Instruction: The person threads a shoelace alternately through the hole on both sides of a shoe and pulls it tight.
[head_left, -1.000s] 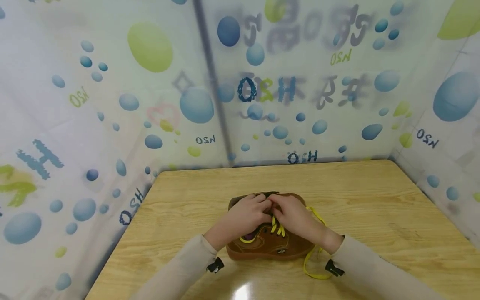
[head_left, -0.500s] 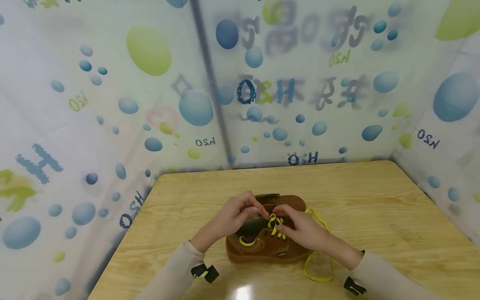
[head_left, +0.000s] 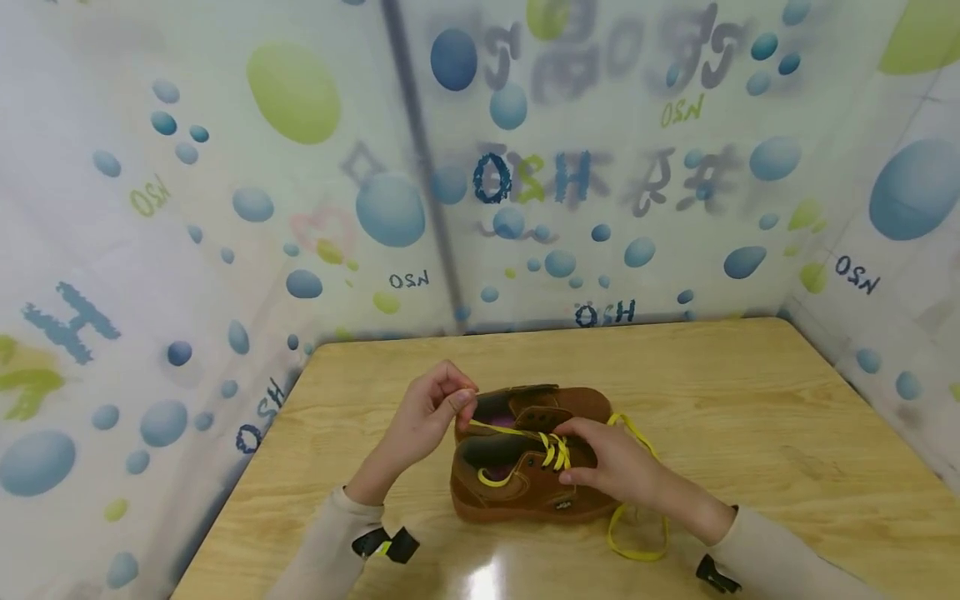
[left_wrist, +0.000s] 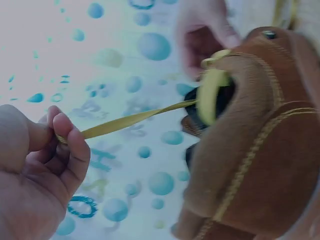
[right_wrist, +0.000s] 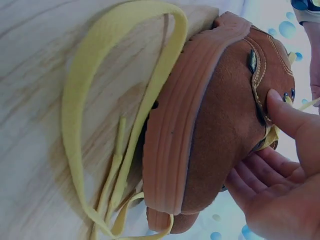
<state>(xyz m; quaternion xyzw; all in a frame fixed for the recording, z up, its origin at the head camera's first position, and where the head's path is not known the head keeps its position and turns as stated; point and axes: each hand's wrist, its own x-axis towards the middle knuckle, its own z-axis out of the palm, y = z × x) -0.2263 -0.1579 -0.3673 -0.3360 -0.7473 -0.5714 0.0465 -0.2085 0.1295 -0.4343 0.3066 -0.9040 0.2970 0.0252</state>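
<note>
Two brown shoes with yellow stitching lie side by side on the table, toes to the right. Yellow lace runs through the upper eyelets of the near shoe (head_left: 517, 500); the far shoe (head_left: 595, 405) is partly behind it. My left hand (head_left: 420, 417) pinches one end of the yellow lace (left_wrist: 125, 121) between thumb and fingers, stretched leftward from the shoe. My right hand (head_left: 626, 468) straddles the near shoe's lacing, thumb on its near side and fingers across the other side, as the right wrist view shows. Some right fingertips are hidden behind the shoe.
A loose loop of yellow lace (right_wrist: 75, 110) lies on the wooden table (head_left: 750, 433) by the shoe's toe. Behind and at both sides stand curtains (head_left: 637, 150) with blue and green drop prints.
Both hands were close together over the lacing. My left hand has drawn left and up, pulling the lace out straight; my right hand has moved a little right and stays on the near shoe.
</note>
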